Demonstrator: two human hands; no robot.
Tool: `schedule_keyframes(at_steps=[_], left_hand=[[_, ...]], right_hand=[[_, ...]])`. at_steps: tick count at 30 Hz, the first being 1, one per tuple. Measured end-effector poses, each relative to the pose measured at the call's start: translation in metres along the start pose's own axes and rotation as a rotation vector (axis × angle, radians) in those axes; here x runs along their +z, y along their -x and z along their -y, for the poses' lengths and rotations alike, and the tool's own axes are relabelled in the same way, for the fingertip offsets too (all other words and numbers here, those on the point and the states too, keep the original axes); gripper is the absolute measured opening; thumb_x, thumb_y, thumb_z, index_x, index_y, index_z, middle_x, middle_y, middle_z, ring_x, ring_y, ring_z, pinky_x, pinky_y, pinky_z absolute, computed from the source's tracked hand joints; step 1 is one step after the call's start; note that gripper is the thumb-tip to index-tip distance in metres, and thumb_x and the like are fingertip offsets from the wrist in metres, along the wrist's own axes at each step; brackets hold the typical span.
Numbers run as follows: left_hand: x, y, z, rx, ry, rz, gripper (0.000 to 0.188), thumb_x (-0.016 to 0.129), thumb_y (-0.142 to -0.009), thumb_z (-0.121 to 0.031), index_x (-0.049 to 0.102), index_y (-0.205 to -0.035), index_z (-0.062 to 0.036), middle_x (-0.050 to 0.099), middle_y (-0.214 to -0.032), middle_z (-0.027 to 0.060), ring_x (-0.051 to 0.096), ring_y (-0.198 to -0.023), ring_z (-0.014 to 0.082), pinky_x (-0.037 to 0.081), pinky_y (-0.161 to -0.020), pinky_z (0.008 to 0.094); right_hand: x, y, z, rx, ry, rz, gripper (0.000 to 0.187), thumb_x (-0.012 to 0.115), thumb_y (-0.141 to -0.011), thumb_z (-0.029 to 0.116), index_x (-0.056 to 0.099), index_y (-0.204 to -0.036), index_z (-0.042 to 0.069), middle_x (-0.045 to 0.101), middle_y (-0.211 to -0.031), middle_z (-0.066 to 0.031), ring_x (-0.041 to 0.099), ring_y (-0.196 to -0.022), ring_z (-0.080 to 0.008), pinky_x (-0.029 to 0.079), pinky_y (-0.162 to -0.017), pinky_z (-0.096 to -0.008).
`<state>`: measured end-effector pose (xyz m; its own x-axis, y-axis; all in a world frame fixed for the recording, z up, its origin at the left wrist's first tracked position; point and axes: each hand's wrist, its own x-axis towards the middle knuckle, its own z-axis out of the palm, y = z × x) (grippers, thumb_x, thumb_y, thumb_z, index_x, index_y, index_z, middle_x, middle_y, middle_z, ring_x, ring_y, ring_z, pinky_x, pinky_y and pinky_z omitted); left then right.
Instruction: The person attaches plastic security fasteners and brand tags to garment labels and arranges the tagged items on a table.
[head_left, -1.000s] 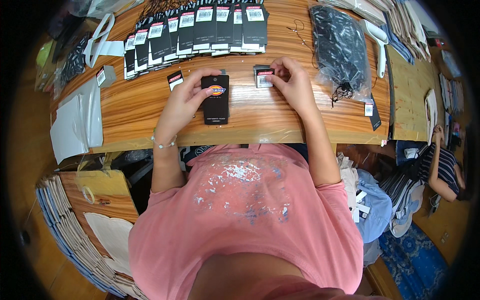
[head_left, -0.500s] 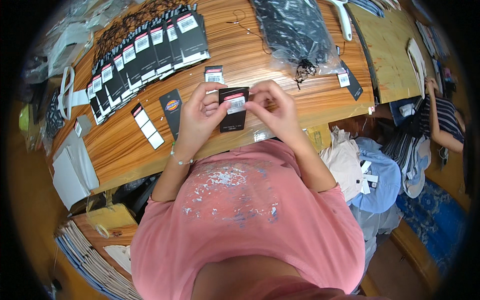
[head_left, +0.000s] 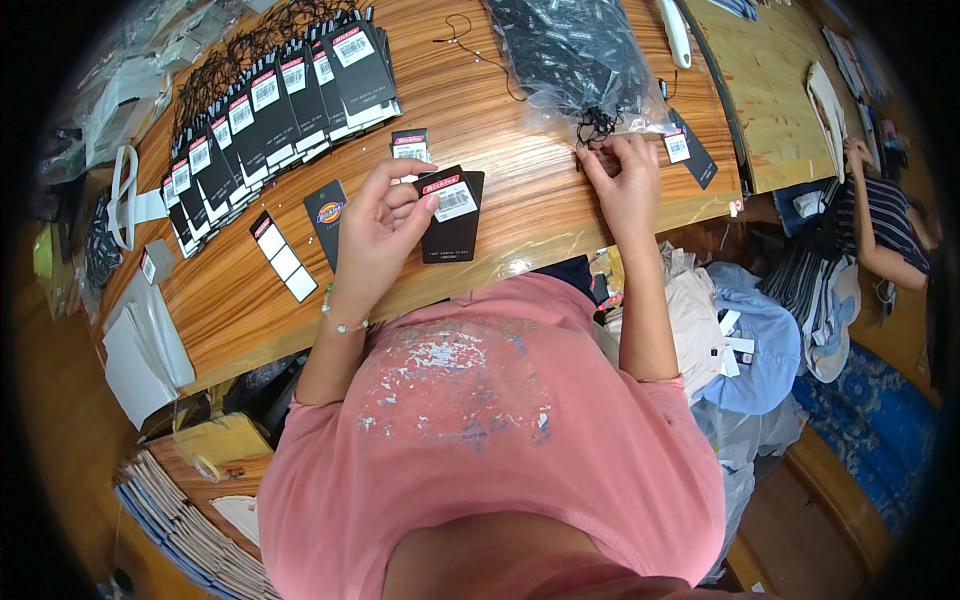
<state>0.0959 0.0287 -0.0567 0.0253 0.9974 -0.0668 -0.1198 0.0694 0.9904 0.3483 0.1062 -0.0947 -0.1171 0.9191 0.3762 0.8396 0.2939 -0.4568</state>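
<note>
My left hand (head_left: 380, 220) is closed on a pair of black hang tags (head_left: 452, 232) near the table's front edge. The tags overlap slightly fanned, the front one bearing a white barcode sticker and a red strip at its top. Farther right, my right hand (head_left: 628, 185) has thumb and fingers pinched on black tag strings (head_left: 598, 127). These strings spill from the mouth of a clear plastic bag (head_left: 570, 60) full of the same black strings. Just behind my left hand lies another black tag (head_left: 410, 145) with a barcode sticker.
Rows of strung black tags (head_left: 265, 105) fill the far left. Closer are a label strip (head_left: 284, 257), a tag with a round logo (head_left: 326, 218) and white papers (head_left: 140, 365). A tag (head_left: 690, 150) and a white-handled tool (head_left: 676, 35) lie right; a person (head_left: 880, 215) stands beyond.
My right hand has left the hang tags and moved right and away to the strings at the bag's mouth. My left hand keeps the tags, which are now slightly fanned.
</note>
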Motion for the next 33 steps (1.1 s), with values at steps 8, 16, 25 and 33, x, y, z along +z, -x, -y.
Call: schedule_keyframes(at_steps=[8, 16, 25, 33], left_hand=[[-0.009, 0.004, 0.002, -0.029, 0.063, 0.007, 0.021, 0.049, -0.083, 0.003, 0.045, -0.104, 0.0020, 0.056, -0.096, 0.0084, 0.054, -0.091, 0.0110, 0.043, -0.078, 0.0207], [-0.008, 0.008, -0.007, -0.080, 0.047, 0.034, 0.018, 0.048, -0.085, 0.001, 0.045, -0.103, 0.0010, 0.057, -0.096, 0.0089, 0.054, -0.090, 0.0096, 0.042, -0.077, 0.0194], [-0.020, 0.018, 0.002, -0.025, 0.089, 0.066, 0.018, 0.047, -0.085, 0.001, 0.045, -0.103, 0.0014, 0.057, -0.096, 0.0080, 0.053, -0.091, 0.0093, 0.042, -0.078, 0.0204], [-0.021, 0.017, 0.002, -0.033, 0.086, 0.144, 0.013, 0.046, -0.086, 0.000, 0.047, -0.099, 0.0011, 0.056, -0.094, 0.0061, 0.053, -0.089, 0.0093, 0.040, -0.078, 0.0212]], right_hand=[[-0.018, -0.002, -0.013, 0.343, -0.667, 0.044, 0.007, 0.062, -0.075, 0.008, 0.058, -0.075, 0.002, 0.055, -0.071, 0.0025, 0.044, -0.064, -0.0050, 0.034, -0.057, -0.0185], [-0.073, -0.034, 0.010, 0.350, -1.342, 0.004, 0.005, 0.051, -0.078, 0.006, 0.053, -0.078, 0.002, 0.054, -0.079, -0.0074, 0.049, -0.074, -0.0145, 0.037, -0.070, -0.0257], [-0.090, -0.040, 0.029, 0.178, -1.426, 0.008, 0.007, 0.050, -0.079, 0.009, 0.049, -0.079, 0.002, 0.052, -0.087, -0.0105, 0.046, -0.075, -0.0156, 0.037, -0.070, -0.0294], [-0.098, -0.040, 0.041, 0.126, -1.642, 0.136, 0.012, 0.050, -0.079, 0.015, 0.048, -0.080, 0.003, 0.047, -0.087, -0.0096, 0.043, -0.078, -0.0168, 0.035, -0.072, -0.0313]])
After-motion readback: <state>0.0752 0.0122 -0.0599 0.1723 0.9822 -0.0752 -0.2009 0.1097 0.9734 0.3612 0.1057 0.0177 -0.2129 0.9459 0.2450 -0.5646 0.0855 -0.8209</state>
